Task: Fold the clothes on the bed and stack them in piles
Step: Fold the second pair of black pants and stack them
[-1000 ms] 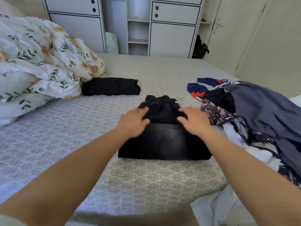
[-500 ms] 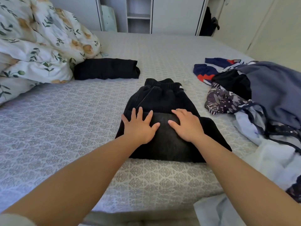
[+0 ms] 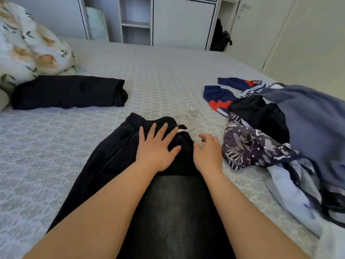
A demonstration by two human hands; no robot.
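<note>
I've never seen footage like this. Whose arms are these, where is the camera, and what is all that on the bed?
No machine here: a person wears a camera on the head, so you look down along both bare arms. The left hand lies flat, fingers spread, on black trousers spread on the bed. The right hand rests at the trousers' right edge with loosely curled fingers; whether it pinches the cloth is unclear. At the far left lies a folded black garment, beside a flowered duvet. On the right sits a heap of unfolded clothes, blue, patterned and black. White cupboards stand behind.
</note>
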